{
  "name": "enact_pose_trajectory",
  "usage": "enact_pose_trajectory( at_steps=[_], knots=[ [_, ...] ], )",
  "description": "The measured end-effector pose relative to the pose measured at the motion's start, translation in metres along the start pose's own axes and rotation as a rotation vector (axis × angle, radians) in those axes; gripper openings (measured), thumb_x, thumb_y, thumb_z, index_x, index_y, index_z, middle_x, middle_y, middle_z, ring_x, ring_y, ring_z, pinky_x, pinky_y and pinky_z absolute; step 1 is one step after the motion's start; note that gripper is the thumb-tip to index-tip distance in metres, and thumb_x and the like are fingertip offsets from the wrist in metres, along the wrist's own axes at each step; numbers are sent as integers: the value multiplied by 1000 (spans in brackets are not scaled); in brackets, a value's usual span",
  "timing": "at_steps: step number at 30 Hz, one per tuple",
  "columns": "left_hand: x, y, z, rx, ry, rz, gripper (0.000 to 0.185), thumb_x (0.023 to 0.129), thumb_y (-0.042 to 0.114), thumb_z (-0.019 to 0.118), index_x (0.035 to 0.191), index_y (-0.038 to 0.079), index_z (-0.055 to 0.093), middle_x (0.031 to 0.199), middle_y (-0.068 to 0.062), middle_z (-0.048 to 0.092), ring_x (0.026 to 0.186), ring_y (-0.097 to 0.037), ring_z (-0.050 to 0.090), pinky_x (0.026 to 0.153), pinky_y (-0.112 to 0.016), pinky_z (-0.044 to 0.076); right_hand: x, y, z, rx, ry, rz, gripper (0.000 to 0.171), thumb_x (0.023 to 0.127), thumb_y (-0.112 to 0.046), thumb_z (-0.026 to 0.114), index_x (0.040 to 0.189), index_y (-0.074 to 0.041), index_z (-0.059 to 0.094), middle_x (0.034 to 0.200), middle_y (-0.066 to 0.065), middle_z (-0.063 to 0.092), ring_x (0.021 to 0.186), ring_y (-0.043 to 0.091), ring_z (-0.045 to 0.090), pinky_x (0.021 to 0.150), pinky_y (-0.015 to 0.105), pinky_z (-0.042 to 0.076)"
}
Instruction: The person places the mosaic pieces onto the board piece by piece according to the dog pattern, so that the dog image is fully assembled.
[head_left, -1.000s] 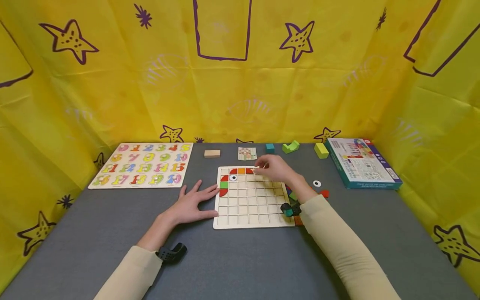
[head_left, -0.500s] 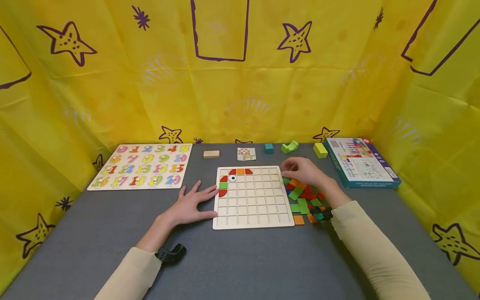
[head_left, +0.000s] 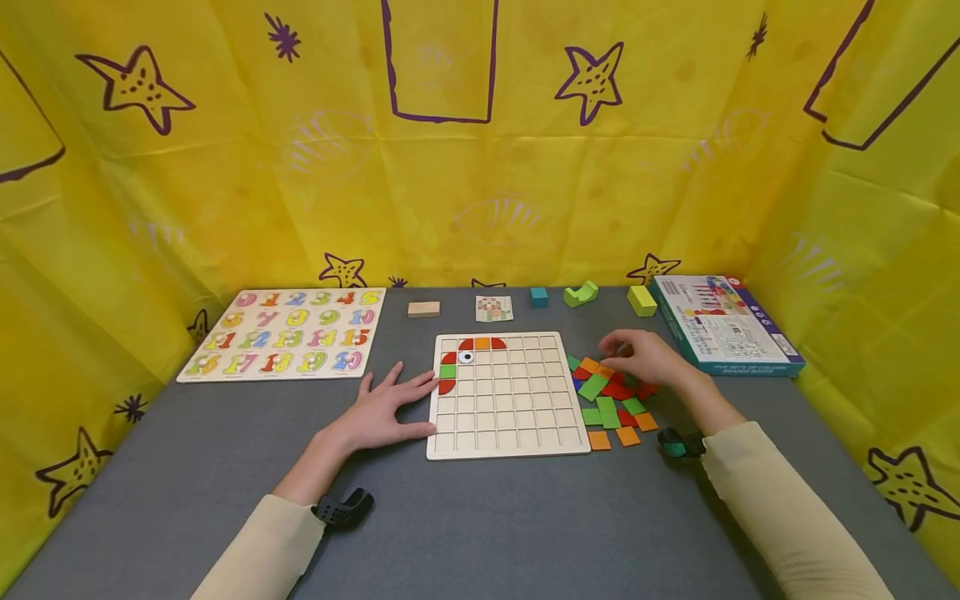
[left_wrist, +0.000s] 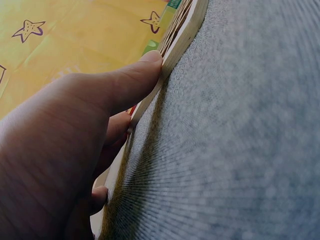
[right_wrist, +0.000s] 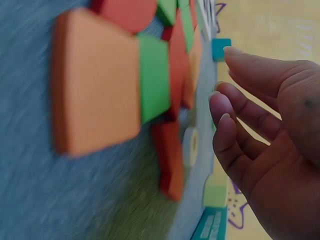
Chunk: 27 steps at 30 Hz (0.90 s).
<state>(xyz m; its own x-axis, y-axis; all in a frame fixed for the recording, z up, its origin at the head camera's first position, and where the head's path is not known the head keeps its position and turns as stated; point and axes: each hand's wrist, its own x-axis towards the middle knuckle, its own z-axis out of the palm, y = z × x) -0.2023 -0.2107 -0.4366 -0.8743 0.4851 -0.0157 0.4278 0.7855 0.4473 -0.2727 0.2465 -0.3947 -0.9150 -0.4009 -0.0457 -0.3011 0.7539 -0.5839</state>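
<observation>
A wooden grid board (head_left: 510, 417) lies flat in the middle of the head view. In its upper left cells are red quarter-round tiles, an orange tile (head_left: 482, 343), a green tile (head_left: 447, 371) and a white eye disc (head_left: 467, 357). My left hand (head_left: 378, 410) is spread, its thumb and fingertips at the board's left edge. Over the far side of a pile of tiles (head_left: 606, 406) hovers my right hand (head_left: 648, 358), fingers loosely bent. In the right wrist view the right hand (right_wrist: 280, 135) shows nothing between thumb and fingers; a white ring-like disc (right_wrist: 190, 146) lies beyond the tiles.
A number puzzle board (head_left: 285, 333) lies at left and a flat box (head_left: 727, 327) at right. Along the back are a wooden block (head_left: 423, 309), a pattern card (head_left: 494, 308), a teal cube (head_left: 538, 297), a green curved block (head_left: 581, 293) and a yellow block (head_left: 642, 301).
My right hand has moved right, from the board's far edge to over the pile, uncovering the board and most tiles. The left hand has stayed at the board's edge.
</observation>
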Motion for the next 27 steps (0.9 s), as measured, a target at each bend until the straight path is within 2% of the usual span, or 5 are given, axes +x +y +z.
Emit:
enact_pose_trajectory(
  at_steps=[11,20,27],
  knots=[
    [0,0,-1,1,-6,-4,84,86,66,67,155,22,45,162,2,34,151,-45,7,107,-75,-5,-12,16,-4,2,-36,19,25,95,-14,72,117,-1,69,102,8,65,88,26,60,74,35,51],
    [0,0,-1,5,-6,-2,84,86,66,67,155,22,45,161,2,34,151,-45,7,107,-75,-6,-15,15,-6,-36,-83,-12,21,95,-10,71,114,-3,70,100,6,66,87,24,58,76,36,51],
    [0,0,-1,11,-10,-14,84,86,67,66,155,23,44,162,4,33,151,-43,6,108,-74,-6,-16,13,-6,-36,-110,8,20,95,-11,71,114,-5,71,101,6,66,89,24,57,80,39,50]
  ],
)
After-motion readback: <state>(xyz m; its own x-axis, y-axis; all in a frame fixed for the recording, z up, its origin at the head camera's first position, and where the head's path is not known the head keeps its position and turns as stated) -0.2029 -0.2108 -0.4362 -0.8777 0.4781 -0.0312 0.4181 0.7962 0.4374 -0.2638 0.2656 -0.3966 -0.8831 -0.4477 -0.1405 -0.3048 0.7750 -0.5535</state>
